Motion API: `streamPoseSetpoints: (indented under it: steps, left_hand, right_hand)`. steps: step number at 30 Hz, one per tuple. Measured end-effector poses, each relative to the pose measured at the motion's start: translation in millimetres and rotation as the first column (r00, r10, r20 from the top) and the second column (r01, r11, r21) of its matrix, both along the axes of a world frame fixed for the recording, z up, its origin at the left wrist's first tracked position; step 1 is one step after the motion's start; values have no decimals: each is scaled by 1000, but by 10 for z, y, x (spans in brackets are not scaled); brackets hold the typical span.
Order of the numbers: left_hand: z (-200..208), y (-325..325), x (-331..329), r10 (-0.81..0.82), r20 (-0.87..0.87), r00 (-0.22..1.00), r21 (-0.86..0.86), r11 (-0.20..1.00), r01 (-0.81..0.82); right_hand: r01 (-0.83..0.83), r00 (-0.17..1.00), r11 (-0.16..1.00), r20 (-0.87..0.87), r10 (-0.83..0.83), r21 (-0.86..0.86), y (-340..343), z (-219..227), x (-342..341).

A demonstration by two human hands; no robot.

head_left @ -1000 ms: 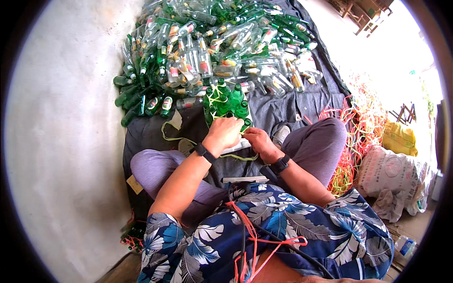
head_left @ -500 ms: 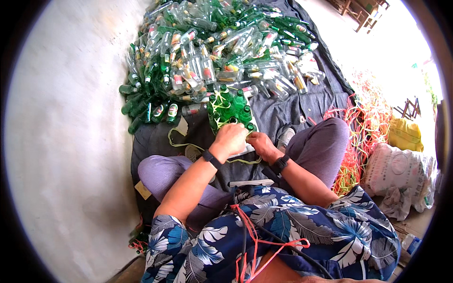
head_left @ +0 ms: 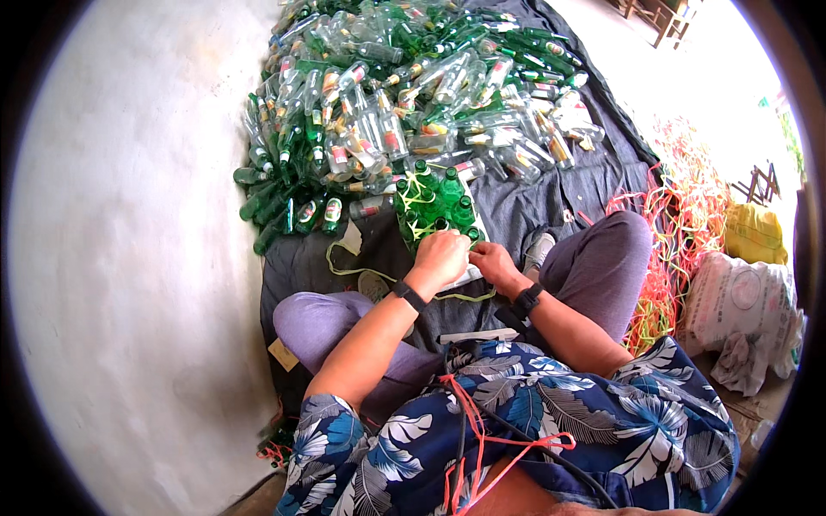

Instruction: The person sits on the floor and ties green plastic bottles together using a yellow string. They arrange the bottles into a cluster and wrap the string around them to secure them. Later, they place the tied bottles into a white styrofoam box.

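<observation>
Standing upright in a tight cluster, several green glass bottles (head_left: 436, 205) are laced together with a yellow-green plastic strap (head_left: 344, 271). The cluster rests on a pale flat board (head_left: 471, 275) between my legs. At its near edge, my left hand (head_left: 442, 258) has its fingers closed on the strap, knuckles up. Close beside it, my right hand (head_left: 496, 265) pinches the strap too, its fingertips almost meeting the left. Both hands partly cover the strap and the nearest bottles. A loose length of strap curves out to the left and passes below my wrists.
Beyond the cluster lies a large heap of clear and green bottles (head_left: 413, 86) on a dark sheet (head_left: 533, 202). Tangled pink, orange and yellow straps (head_left: 680, 206) lie to the right, near a yellow sack (head_left: 755, 234) and a white sack (head_left: 736, 301). A pale wall (head_left: 138, 258) borders the left.
The whole view has shifted slightly, so everything sits further right. My hands stay together at the near edge of the bottle cluster, with little change in their grip.
</observation>
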State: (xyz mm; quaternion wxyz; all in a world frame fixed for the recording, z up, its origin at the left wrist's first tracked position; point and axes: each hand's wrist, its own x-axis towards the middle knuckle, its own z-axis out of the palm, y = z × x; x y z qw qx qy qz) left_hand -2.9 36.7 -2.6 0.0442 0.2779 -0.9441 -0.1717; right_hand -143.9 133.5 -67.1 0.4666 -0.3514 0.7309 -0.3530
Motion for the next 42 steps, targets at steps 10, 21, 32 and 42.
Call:
streamPoseSetpoints:
  steps: [10, 21, 32, 42]
  left_hand:
    - [64, -45, -20, 46, 28, 999, 191, 980, -51]
    - [227, 35, -129, 20, 197, 980, 7, 1000, -22]
    - [373, -255, -122, -292, 265, 919, -20, 951, 308]
    - [591, -364, -163, -251, 379, 891, 111, 968, 226]
  right_hand:
    - [-22, 981, 996, -194, 4, -88, 21, -34, 2]
    - [-41, 955, 993, -298, 7, -108, 20, -60, -18]
    - [-335, 886, 922, -397, 238, -195, -49, -254, -239]
    - [-296, 909, 944, -347, 231, -147, -37, 40, -292]
